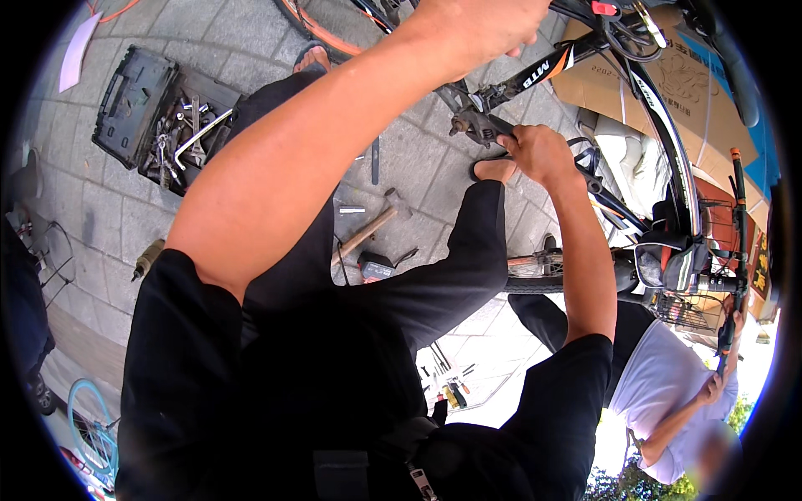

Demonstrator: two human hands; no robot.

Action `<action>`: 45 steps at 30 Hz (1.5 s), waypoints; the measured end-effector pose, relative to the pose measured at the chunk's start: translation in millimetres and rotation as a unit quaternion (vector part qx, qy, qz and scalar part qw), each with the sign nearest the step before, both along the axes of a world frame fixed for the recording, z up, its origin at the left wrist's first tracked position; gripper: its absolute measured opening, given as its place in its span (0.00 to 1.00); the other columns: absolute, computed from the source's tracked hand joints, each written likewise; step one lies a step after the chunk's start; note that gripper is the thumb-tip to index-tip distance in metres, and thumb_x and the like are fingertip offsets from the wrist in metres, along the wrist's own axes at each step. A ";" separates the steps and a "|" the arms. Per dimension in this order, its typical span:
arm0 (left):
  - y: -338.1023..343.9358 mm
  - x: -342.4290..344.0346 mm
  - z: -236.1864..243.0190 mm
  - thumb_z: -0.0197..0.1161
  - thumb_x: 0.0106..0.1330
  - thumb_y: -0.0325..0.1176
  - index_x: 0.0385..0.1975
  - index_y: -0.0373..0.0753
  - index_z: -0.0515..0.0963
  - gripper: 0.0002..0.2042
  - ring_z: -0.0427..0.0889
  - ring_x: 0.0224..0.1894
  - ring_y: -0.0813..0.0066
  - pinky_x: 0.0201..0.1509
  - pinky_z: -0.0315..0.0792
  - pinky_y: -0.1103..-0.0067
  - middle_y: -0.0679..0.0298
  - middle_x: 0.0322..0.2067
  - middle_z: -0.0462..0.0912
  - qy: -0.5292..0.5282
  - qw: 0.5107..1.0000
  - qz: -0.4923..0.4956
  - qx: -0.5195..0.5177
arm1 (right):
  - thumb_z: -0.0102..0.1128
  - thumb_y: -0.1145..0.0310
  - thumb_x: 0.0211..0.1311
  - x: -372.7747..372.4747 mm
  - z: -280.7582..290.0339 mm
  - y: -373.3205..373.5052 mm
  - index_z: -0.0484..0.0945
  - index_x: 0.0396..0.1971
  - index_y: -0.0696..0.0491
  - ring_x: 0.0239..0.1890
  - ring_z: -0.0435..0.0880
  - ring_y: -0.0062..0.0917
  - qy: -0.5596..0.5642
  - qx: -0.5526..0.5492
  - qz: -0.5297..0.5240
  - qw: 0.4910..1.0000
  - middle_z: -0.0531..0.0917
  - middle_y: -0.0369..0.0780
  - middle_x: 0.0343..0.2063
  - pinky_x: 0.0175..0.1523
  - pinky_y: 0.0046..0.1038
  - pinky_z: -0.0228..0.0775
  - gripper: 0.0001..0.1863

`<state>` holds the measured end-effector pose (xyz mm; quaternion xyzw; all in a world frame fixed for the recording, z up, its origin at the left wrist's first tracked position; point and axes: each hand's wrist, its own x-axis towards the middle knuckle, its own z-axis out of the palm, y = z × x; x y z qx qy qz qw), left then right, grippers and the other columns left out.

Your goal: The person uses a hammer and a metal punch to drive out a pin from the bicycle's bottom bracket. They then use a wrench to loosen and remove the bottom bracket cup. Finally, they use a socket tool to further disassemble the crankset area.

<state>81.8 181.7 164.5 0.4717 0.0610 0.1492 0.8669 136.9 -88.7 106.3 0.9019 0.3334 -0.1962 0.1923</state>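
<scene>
My left hand point(489, 29) reaches up to the top of the view beside the black bicycle frame point(547, 71). Its fingers are curled, and the back of the hand hides what they grip. Lower and to the right, my right hand point(541, 154) is closed around the end of a dark, greasy crank arm point(484, 128) at the lower end of the frame tube. A bolt-like end sticks out on that part's left side. Both forearms are stretched forward over my black-trousered legs.
On the paving, an open toolbox point(138, 108) holds wrenches. A hammer point(372, 225) and a dark battery-like block point(376, 265) lie between my legs. Cardboard boxes point(668, 79) stand behind the bicycle. At right, another person point(668, 384) in a light shirt grips a handlebar point(738, 242).
</scene>
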 end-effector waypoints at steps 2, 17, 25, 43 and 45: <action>-3.6 -0.9 3.4 0.62 0.77 0.48 0.34 0.36 0.76 0.18 0.74 0.16 0.81 0.19 0.69 0.80 0.68 0.22 0.77 0.018 1.000 -0.005 -0.015 | 0.61 0.46 0.71 1.3 2.6 3.3 0.88 0.35 0.54 0.36 0.88 0.49 -0.010 -0.019 0.015 1.000 0.88 0.49 0.29 0.43 0.46 0.80 0.24; 0.5 -0.7 2.4 0.61 0.77 0.47 0.32 0.36 0.77 0.18 0.75 0.18 0.82 0.21 0.68 0.80 0.68 0.20 0.77 0.012 1.000 -0.019 -0.010 | 0.61 0.39 0.69 -10.5 -13.0 27.7 0.89 0.38 0.49 0.38 0.92 0.38 -0.037 -0.133 0.017 0.990 0.90 0.41 0.32 0.42 0.37 0.82 0.26; 3.4 -0.3 5.4 0.62 0.76 0.46 0.32 0.34 0.78 0.19 0.75 0.18 0.81 0.23 0.69 0.79 0.68 0.18 0.77 0.002 1.000 0.015 0.008 | 0.56 0.42 0.72 -11.7 -11.0 31.5 0.89 0.32 0.50 0.35 0.91 0.41 -0.063 -0.107 0.042 0.991 0.90 0.44 0.29 0.41 0.39 0.82 0.26; -8.2 2.6 1.0 0.62 0.77 0.45 0.31 0.36 0.77 0.18 0.74 0.19 0.83 0.22 0.67 0.80 0.69 0.20 0.77 -0.008 1.000 0.005 0.002 | 0.60 0.46 0.72 -19.9 -3.7 56.2 0.89 0.38 0.49 0.39 0.92 0.37 -0.034 -0.177 0.030 0.983 0.91 0.41 0.33 0.42 0.37 0.83 0.21; -8.5 4.0 -0.5 0.62 0.76 0.45 0.32 0.36 0.77 0.17 0.74 0.19 0.83 0.22 0.68 0.80 0.70 0.20 0.77 -0.007 1.000 0.006 -0.005 | 0.64 0.48 0.70 -22.4 -4.6 54.7 0.89 0.38 0.50 0.39 0.92 0.36 -0.027 -0.181 0.028 0.983 0.91 0.40 0.33 0.42 0.36 0.83 0.19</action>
